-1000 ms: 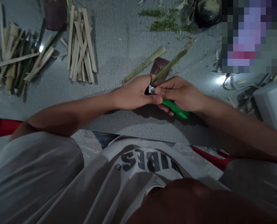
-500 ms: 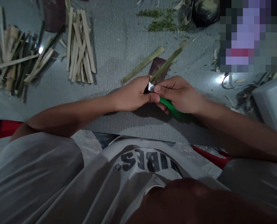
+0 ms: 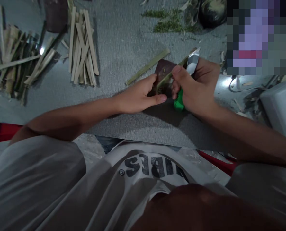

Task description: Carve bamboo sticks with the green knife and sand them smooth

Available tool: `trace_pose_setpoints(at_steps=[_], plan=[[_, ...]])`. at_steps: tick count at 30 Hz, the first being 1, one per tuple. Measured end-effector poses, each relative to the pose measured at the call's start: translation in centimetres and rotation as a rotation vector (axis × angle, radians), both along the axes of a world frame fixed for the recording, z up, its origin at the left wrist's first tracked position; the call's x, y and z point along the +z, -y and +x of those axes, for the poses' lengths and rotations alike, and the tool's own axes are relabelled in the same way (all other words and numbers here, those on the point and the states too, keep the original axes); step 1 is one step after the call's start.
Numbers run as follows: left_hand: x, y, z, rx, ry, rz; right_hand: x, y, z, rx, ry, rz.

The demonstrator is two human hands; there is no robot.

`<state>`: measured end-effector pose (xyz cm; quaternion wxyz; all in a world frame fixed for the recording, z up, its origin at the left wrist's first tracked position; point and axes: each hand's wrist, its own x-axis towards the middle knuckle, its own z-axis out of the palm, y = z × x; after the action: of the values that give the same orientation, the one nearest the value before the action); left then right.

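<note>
My right hand (image 3: 198, 86) is closed round a green utility knife (image 3: 179, 101), whose bare blade (image 3: 193, 62) points up and away past the knuckles. Between its thumb and fingers the same hand also pinches a thin greenish bamboo strip (image 3: 165, 79). The strip slants down to the left, its lower end close to my left hand (image 3: 143, 94). That hand is open, thumb stretched out and apart from the fingers. Under the strip lies a dark brown square piece (image 3: 162, 66) with small shavings on it. A second bamboo strip (image 3: 147, 66) rests on the table just beyond my left fingers.
Left of my hands lies a bundle of pale strips (image 3: 82, 48). Farther left is a heap of rougher bamboo pieces (image 3: 17, 61). Green shavings (image 3: 168, 24) lie at the back, beside a dark rounded object (image 3: 212, 12). A whitish box (image 3: 281, 106) stands at the right.
The blade has moved away from the left thumb, up and to the right. My right hand now pinches the strip along with the knife; my left hand has opened and let go of it.
</note>
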<state>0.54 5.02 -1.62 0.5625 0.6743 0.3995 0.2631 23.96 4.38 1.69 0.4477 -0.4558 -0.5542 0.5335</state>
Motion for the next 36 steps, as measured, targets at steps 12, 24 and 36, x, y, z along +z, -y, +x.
trace_pose_setpoints(at_steps=[12, 24, 36], plan=[[0.9, 0.8, -0.4, 0.191, 0.128, -0.288, 0.8, 0.3, 0.4, 0.079, -0.065, -0.183], [1.0, 0.9, -0.3, 0.129, 0.272, -0.293, 1.2, -0.4, 1.3, 0.618, -0.086, -0.45], [-0.1, 1.3, 0.4, 0.159, 0.203, -0.209, 0.8, 0.2, 1.1, 0.625, -0.101, -0.362]])
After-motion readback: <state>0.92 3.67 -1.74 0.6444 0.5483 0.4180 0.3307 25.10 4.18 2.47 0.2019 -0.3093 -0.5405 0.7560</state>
